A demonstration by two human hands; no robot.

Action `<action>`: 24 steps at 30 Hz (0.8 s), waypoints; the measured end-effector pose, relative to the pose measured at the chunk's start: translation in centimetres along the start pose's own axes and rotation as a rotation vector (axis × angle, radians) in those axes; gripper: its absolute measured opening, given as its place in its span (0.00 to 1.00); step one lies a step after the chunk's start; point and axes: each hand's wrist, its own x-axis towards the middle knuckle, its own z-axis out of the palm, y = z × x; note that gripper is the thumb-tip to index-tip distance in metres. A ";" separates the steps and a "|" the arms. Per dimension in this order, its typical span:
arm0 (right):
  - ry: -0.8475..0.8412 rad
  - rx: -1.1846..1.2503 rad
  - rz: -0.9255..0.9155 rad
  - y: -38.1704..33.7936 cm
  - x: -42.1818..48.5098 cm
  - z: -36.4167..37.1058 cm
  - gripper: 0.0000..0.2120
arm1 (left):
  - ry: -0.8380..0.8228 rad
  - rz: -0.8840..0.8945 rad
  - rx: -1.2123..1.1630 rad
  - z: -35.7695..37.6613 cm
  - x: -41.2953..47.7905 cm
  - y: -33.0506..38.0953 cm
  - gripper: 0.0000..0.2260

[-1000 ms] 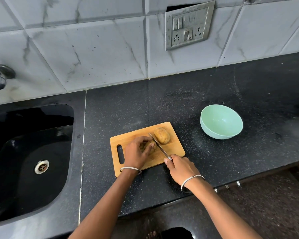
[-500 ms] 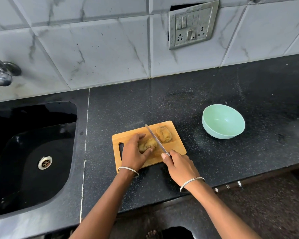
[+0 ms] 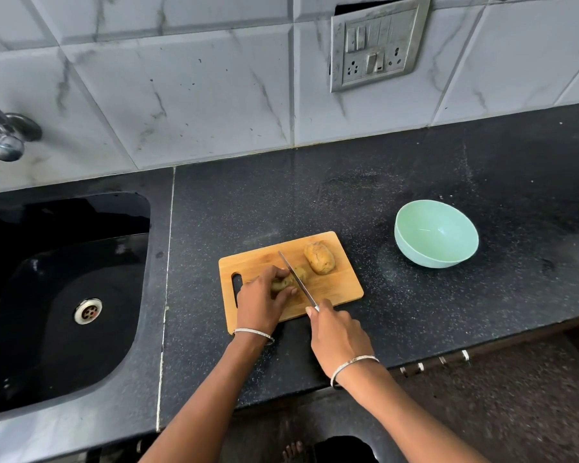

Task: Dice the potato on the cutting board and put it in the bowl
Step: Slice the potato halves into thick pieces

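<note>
A wooden cutting board (image 3: 335, 289) lies on the black counter. One brown potato piece (image 3: 319, 257) sits alone at the board's far right. My left hand (image 3: 260, 300) grips a second potato piece (image 3: 286, 280) near the board's middle, fingers curled over it. My right hand (image 3: 336, 335) holds the handle of a knife (image 3: 296, 279), whose blade lies across the held piece, tip pointing away from me. A mint-green bowl (image 3: 436, 232) stands empty to the right of the board.
A black sink (image 3: 61, 295) with a steel drain lies to the left, a tap (image 3: 5, 132) above it. The tiled wall carries a switch plate (image 3: 376, 45). The counter's front edge (image 3: 415, 359) runs just behind my right wrist.
The knife blade has come down from above the board onto the piece under my left hand. The camera view has shifted slightly; the loose piece and the bowl stay put.
</note>
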 end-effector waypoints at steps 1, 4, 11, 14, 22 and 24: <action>0.005 -0.010 0.010 -0.3 0.0 0.2 0.18 | -0.002 0.008 0.013 0.1 0.0 -0.1 0.13; -0.017 0.036 0.044 -1.0 0.8 0.3 0.17 | -0.007 0.027 0.036 0.3 0.1 -0.3 0.12; -0.020 0.014 0.039 -1.3 1.9 1.1 0.16 | 0.004 0.041 0.106 0.6 -0.1 -0.7 0.12; -0.030 -0.019 0.067 -0.5 0.8 2.1 0.16 | 0.004 0.041 0.109 0.7 -0.1 -0.8 0.13; -0.052 0.003 0.084 -0.2 0.6 1.8 0.18 | 0.025 0.044 0.078 0.6 -0.4 -1.0 0.13; -0.026 0.029 0.075 -0.2 0.1 1.3 0.18 | 0.030 0.043 0.068 0.6 -0.4 -0.8 0.13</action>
